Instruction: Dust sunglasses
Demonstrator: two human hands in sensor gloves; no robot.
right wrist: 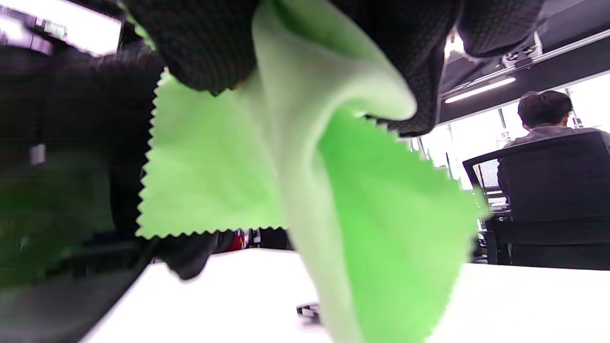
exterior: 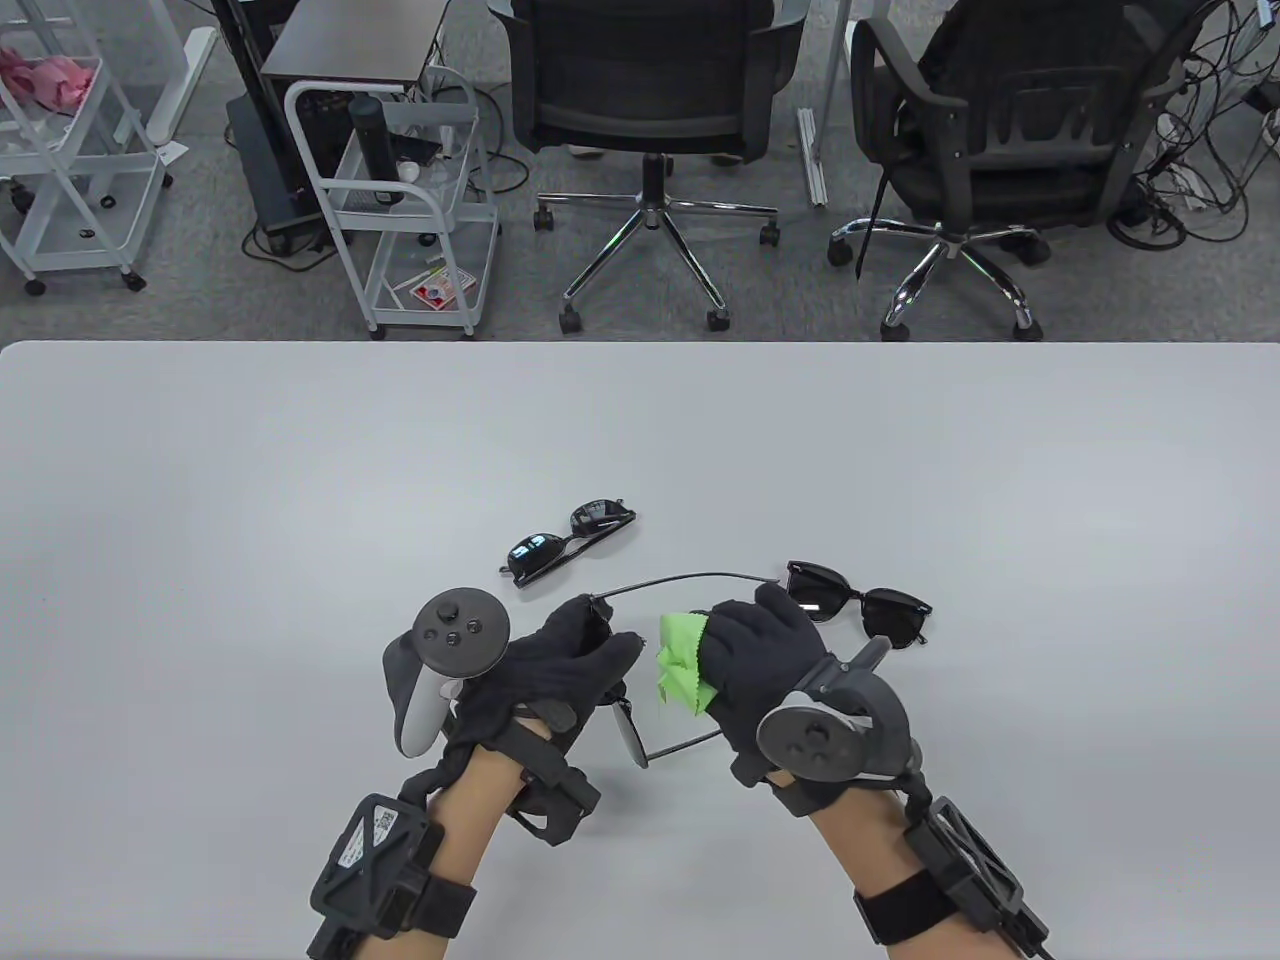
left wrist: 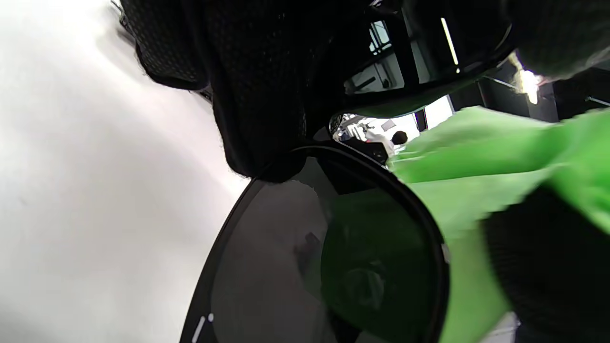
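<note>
Left hand [exterior: 560, 665] grips the held sunglasses [exterior: 628, 725] by the frame, above the tabletop's [exterior: 200, 500] near edge. Right hand [exterior: 765, 650] pinches a green cloth [exterior: 682, 670] beside the lens. Two more pairs lie mid-tabletop.

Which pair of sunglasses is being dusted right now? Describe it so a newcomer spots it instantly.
On the grey table, look between the two gloved hands near its front edge. The left hand holds the held sunglasses, arms unfolded, beside the green cloth in the right hand. The two other pairs lie folded, untouched, farther back.
</note>
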